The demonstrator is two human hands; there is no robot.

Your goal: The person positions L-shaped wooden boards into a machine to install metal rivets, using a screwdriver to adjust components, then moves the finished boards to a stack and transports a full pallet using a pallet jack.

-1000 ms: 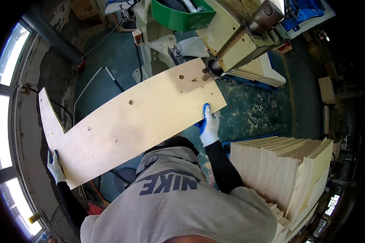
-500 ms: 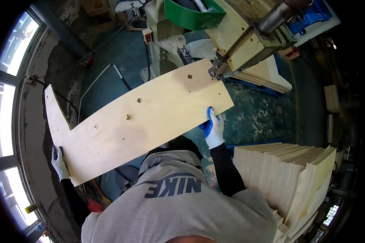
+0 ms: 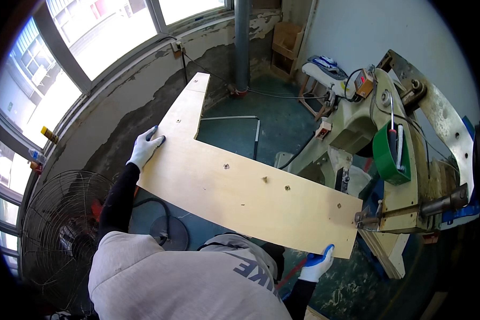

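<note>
While left hand (image 3: 144, 148) and right hand (image 3: 317, 265) stay clamped near opposite ends of the board (image 3: 240, 186), loose brass-coloured fitting (image 3: 265, 180) lies mid-board, shifted from its right end.

"What shifted?"

"My pale L-shaped wooden panel (image 3: 218, 186) now slants down to the right; before, it rose. That loose, brass-coloured metal fitting (image 3: 265, 180) has slid from the right end toward the middle."

"And around you?"

"A round wire-caged fan (image 3: 64, 234) shows far more."

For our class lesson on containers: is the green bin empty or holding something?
Holding something: long items show inside the green bin; I cannot tell how full it is.
</note>
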